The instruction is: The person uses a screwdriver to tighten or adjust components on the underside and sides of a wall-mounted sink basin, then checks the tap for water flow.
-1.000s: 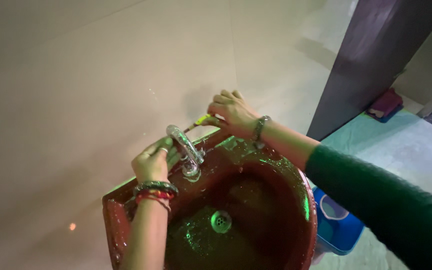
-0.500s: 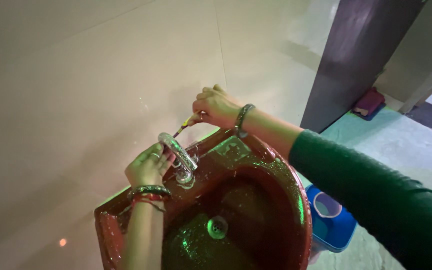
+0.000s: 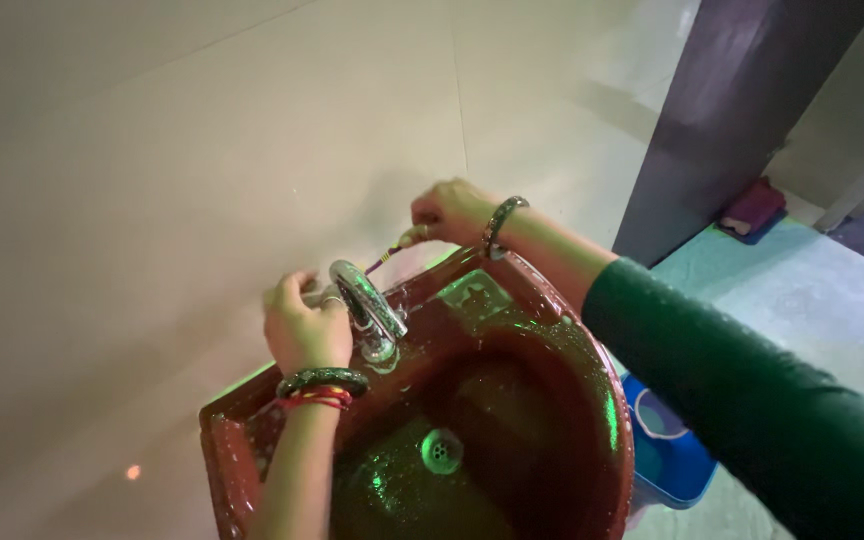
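Observation:
A dark red wash basin [image 3: 562,350] is fixed to a pale tiled wall, wet inside, with a round drain [image 3: 440,450] at the bottom. A chrome tap [image 3: 370,310] stands at its back rim. My left hand [image 3: 302,325], with bangles at the wrist, rests against the left side of the tap at its base. My right hand [image 3: 452,212], in a green sleeve with a bracelet, grips a thin purple-handled brush [image 3: 388,256] behind the tap, its tip pointing at the gap between tap and wall.
A blue bucket [image 3: 667,455] stands on the floor under the basin's right side. A dark door frame [image 3: 722,120] rises at the right. A folded red cloth [image 3: 752,208] lies on the teal floor beyond it.
The view has shifted slightly. Both hands stay at the tap; my right hand with the brush has moved a little along the wall behind it.

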